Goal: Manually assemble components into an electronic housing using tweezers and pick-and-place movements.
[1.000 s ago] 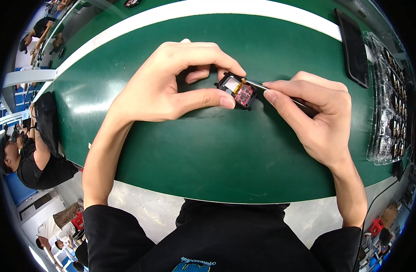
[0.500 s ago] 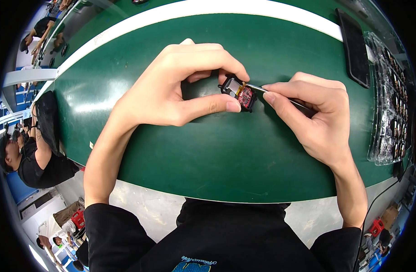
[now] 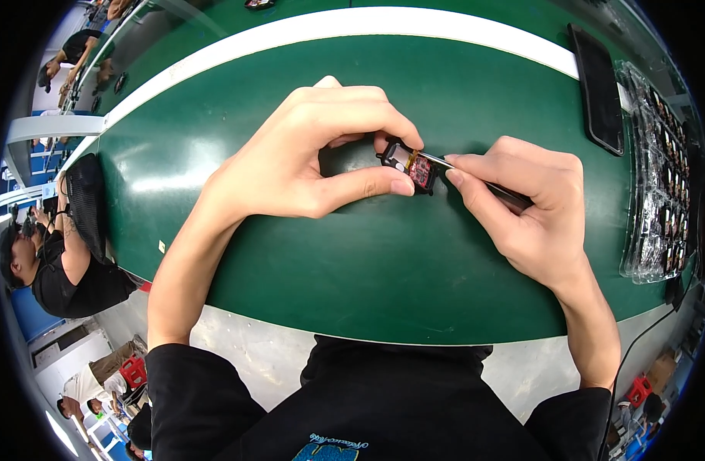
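Between the thumb and fingers of my left hand point(image 3: 321, 150) is a small open black device casing point(image 3: 387, 158), held tilted above the table. A red circuit board point(image 3: 422, 172) shows in its right part, with a silvery block and a yellow-orange strip next to it. My right hand point(image 3: 529, 203) pinches a slim tool point(image 3: 435, 160) with a silver tip and a dark shaft, possibly tweezers. Its tip meets the casing's upper edge near the yellow-orange strip. Whether the tip touches the strip itself is too small to tell. My left fingers hide part of the casing.
Under my hands lies a green tabletop point(image 3: 352, 269) with a white strip point(image 3: 368, 21) along its far side. At the right are a black flat phone-like slab point(image 3: 597, 88) and stacked clear plastic trays point(image 3: 652, 192) of small parts. A person point(image 3: 68, 265) sits at the left.
Both hands and the casing appear slightly lower in view, and the whole scene has shifted a little. The tool's tip stays at the casing's upper edge.
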`<state>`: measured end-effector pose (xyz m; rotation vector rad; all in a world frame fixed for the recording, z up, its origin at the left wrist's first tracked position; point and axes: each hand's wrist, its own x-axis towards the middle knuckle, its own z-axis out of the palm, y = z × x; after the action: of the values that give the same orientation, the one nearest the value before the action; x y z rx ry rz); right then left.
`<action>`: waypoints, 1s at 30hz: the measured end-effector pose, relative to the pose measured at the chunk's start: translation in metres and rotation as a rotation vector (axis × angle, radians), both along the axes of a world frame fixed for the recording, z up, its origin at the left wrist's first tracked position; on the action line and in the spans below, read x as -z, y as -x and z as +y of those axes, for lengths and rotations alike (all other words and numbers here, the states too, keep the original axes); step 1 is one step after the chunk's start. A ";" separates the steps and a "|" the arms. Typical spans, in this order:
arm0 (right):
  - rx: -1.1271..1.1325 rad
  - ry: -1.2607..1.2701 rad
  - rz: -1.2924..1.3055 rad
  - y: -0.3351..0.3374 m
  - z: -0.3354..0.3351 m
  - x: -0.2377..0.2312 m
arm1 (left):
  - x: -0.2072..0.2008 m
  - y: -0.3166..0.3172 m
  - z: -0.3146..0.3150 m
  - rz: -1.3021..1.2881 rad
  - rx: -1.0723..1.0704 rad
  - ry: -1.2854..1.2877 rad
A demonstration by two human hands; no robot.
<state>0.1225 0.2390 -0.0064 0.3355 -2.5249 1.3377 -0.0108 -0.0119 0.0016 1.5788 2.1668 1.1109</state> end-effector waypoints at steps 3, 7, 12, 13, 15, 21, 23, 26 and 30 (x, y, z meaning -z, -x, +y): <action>-0.024 -0.112 0.139 0.001 -0.001 0.002 | 0.001 0.000 -0.001 0.004 -0.002 -0.014; -0.022 -0.122 0.134 -0.003 0.005 -0.003 | 0.000 0.000 0.003 -0.082 0.010 -0.026; 0.113 0.002 -0.014 -0.004 0.014 -0.012 | 0.003 -0.004 0.006 -0.014 -0.023 -0.053; 0.119 0.064 -0.015 -0.002 0.011 -0.013 | 0.006 -0.004 0.005 -0.007 -0.014 -0.049; 0.096 0.081 -0.014 -0.003 0.005 -0.010 | 0.005 -0.004 0.002 -0.003 -0.008 -0.029; 0.021 0.017 -0.111 -0.009 -0.010 -0.008 | 0.008 -0.008 -0.006 0.007 -0.009 -0.048; 0.044 -0.055 -0.126 -0.015 -0.017 -0.016 | 0.009 -0.008 0.000 -0.028 -0.009 -0.067; -0.042 -0.085 -0.091 -0.014 -0.025 -0.020 | 0.024 -0.004 0.010 -0.111 0.019 -0.120; -0.063 -0.177 -0.089 -0.017 -0.015 -0.021 | 0.027 -0.005 0.009 -0.133 0.011 -0.135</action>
<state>0.1398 0.2238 0.0148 0.4023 -2.7362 1.1785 -0.0056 -0.0028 -0.0253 1.5211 2.0343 1.3443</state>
